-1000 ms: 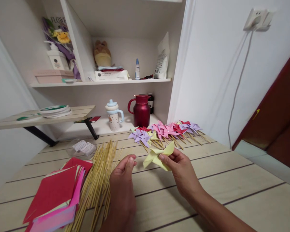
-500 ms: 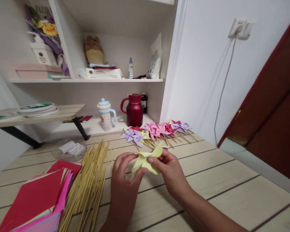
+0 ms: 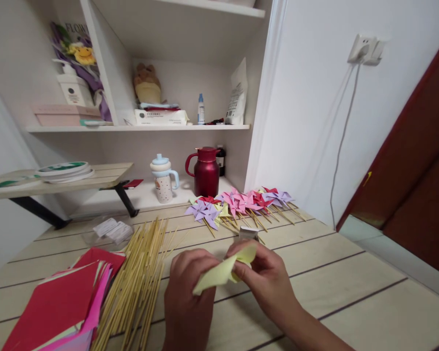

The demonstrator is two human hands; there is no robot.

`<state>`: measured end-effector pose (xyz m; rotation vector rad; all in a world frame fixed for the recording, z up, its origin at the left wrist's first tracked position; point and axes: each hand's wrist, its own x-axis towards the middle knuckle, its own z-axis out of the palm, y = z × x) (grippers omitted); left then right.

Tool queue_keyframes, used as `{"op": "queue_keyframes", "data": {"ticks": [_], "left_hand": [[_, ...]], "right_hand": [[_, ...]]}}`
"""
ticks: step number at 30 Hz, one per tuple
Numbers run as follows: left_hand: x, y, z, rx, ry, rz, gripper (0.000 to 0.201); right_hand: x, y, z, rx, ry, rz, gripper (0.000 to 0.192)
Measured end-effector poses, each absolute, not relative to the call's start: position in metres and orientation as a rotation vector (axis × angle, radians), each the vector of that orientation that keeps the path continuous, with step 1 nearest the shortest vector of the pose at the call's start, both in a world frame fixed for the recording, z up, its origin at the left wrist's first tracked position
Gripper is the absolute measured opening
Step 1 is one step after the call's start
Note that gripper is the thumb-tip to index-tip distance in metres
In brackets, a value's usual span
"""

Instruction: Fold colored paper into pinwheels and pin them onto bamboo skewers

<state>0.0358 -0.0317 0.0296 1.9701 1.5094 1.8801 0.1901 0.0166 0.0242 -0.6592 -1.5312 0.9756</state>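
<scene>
Pale wooden planks make up the tabletop [image 3: 351, 273], set against a white wall with open shelves behind. Both hands meet over its near middle, pinching a folded yellow paper [image 3: 223, 270]: the left hand [image 3: 190, 292] grips the lower flap, the right hand [image 3: 270, 282] closes thumb and fingers on the upper end. It looks like the folding step of a pinwheel, with the blades not yet fixed; the next move would call for keeping the folds pressed together. Just left lies a bundle of bamboo sticks [image 3: 139, 282], then a stack of coloured paper [image 3: 58, 307] at the near left edge. Finished pinwheels [image 3: 237, 204] line the far edge by a red jug [image 3: 206, 171].
</scene>
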Motion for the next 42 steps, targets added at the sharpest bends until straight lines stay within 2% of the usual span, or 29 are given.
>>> {"op": "queue_keyframes", "data": {"ticks": [3, 6, 10, 16, 20, 26, 30, 33, 35, 38, 42], "left_hand": [[0.034, -0.035, 0.033, 2.256, 1.447, 1.999, 0.009], [0.035, -0.035, 0.033, 2.406, 1.410, 2.158, 0.013], [0.039, -0.036, 0.029, 2.460, 1.418, 2.176, 0.016], [0.043, -0.042, 0.030, 2.407, 1.395, 2.179, 0.021], [0.046, -0.043, 0.032, 2.419, 1.357, 2.217, 0.028], [0.039, -0.042, 0.034, 2.513, 1.333, 2.138, 0.039], [0.024, -0.041, 0.038, 2.768, 1.298, 1.844, 0.018], [0.019, -0.039, 0.038, 2.787, 1.329, 1.814, 0.023], [0.020, -0.035, 0.035, 2.694, 1.396, 1.787, 0.024], [0.026, -0.029, 0.031, 2.294, 1.511, 1.739, 0.017], [0.033, -0.024, 0.030, 1.586, 1.527, 1.728, 0.007]], "right_hand": [[0.193, 0.014, 0.026, -0.541, -1.594, 0.770, 0.003], [0.193, 0.012, 0.027, -0.447, -1.593, 0.699, 0.020], [0.195, 0.012, 0.029, -0.441, -1.587, 0.738, 0.038], [0.196, 0.016, 0.031, -0.346, -1.649, 0.803, 0.015], [0.195, 0.015, 0.033, -0.269, -1.638, 0.786, 0.017], [0.197, 0.015, 0.038, -0.201, -1.740, 0.635, 0.008], [0.196, 0.012, 0.038, -0.281, -1.752, 0.577, 0.010], [0.195, 0.010, 0.037, -0.354, -1.731, 0.536, 0.013], [0.194, 0.011, 0.034, -0.429, -1.706, 0.601, 0.013], [0.191, 0.014, 0.028, -0.621, -1.636, 0.878, 0.006], [0.187, 0.018, 0.025, -0.731, -1.501, 1.199, 0.016]]}}
